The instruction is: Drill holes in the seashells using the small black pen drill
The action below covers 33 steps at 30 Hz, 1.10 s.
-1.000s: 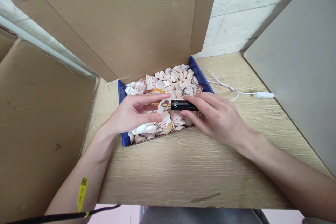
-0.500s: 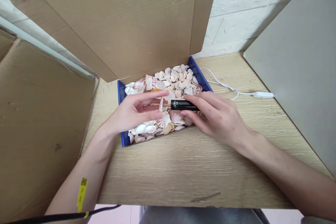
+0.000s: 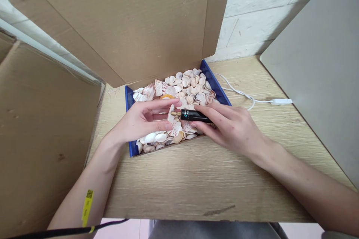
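Note:
Between its thumb and fingers my left hand [image 3: 140, 119] pinches a shell [image 3: 171, 113] by its edges, held upright. My right hand [image 3: 232, 127] grips a black pen-like drill [image 3: 195, 115] whose brass tip [image 3: 176, 113] points left and meets the shell's face. A thin bit seems to show on the shell's far side, inside my left hand's curve. Both hands are above a blue tray [image 3: 215, 82] full of shells [image 3: 186, 81], white, cream and reddish-spotted. An orange shell [image 3: 167, 96] lies just behind my left fingers.
A large cardboard flap [image 3: 134, 22] rises behind the tray, and a cardboard box [image 3: 42, 127] stands at the left. A white cable [image 3: 238, 90] with an inline switch [image 3: 281, 101] lies right of the tray. A grey panel [image 3: 316, 59] leans at the right over the wooden table [image 3: 182, 183].
The drill has shifted slightly left towards the shell. The shell has turned a little and shows more of its pale face.

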Available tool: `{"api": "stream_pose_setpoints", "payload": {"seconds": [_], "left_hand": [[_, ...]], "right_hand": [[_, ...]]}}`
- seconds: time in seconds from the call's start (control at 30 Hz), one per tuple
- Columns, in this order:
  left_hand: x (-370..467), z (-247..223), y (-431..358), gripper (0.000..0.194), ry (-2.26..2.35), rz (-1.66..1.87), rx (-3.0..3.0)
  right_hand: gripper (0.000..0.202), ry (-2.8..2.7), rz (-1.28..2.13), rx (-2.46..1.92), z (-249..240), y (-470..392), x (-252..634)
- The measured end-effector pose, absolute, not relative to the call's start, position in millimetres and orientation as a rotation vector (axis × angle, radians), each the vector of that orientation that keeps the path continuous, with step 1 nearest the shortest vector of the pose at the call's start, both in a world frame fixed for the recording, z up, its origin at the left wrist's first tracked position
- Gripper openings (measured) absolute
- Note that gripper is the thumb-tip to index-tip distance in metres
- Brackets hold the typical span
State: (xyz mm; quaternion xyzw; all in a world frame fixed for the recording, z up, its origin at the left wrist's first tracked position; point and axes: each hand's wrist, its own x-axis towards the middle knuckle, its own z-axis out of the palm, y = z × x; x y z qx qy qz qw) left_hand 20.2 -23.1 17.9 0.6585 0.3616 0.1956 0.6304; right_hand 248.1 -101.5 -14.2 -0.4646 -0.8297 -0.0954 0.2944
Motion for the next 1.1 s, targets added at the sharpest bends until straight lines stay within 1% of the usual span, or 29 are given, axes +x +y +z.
{"api": "stream_pose_setpoints", "payload": {"seconds": [0.23, 0.43, 0.57, 0.67, 0.83, 1.1], "left_hand": [[21, 19, -24, 0.051, 0.849, 0.453, 1.527], [21, 21, -24, 0.049, 0.878, 0.495, 1.556], [21, 20, -23, 0.048, 0.884, 0.566, 1.545], [18, 16, -21, 0.049, 0.877, 0.621, 1.559], [12, 5, -16, 0.048, 0.774, 0.719, 1.55], [11, 4, -16, 0.045, 0.736, 0.684, 1.551]], "right_hand": [[0.031, -2.238, -0.196, -1.243, -14, -101, 248], [0.034, -2.18, -0.235, -1.233, -17, -99, 248], [0.033, -2.148, -0.26, -1.235, -17, -98, 248], [0.028, -2.132, -0.247, -1.241, -15, -97, 249], [0.025, -2.096, -0.256, -1.327, -13, -97, 253], [0.024, -2.114, -0.256, -1.331, -14, -96, 253]]}}
